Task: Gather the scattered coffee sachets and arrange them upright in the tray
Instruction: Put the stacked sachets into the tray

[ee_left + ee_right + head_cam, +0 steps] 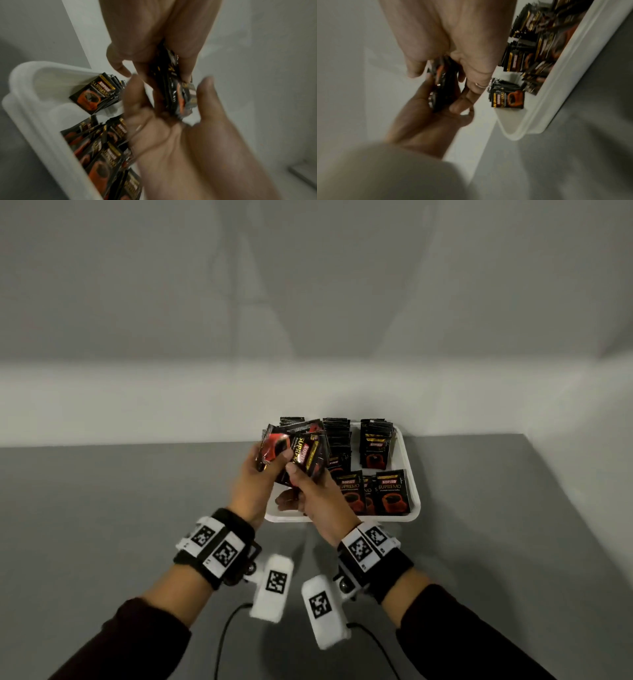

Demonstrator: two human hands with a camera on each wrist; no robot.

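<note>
Nearest to the person, the two wrists with their marker bands hover over the grey bench (102,508), and no loose sachet lies on the part of it that is visible. Just above the near left corner of the white tray (416,501), both hands meet on one small bundle of sachets (301,455). The left hand (255,487) has its fingers curled around the bundle from the left, with the thumb on the front. The right hand (317,508) pinches the same bundle from the right side, and the packets are fanned and tilted, not yet squared. In the tray, a short row of sachets (376,491) stands upright at the near edge, on the right. Behind it, further rows (375,448) stand packed toward the far wall of the tray. The left part of the tray is hidden behind the hands, so I cannot tell how full it is. I judge that the task is almost finished: what is left is to straighten this last bundle and set it upright in the tray.
</note>
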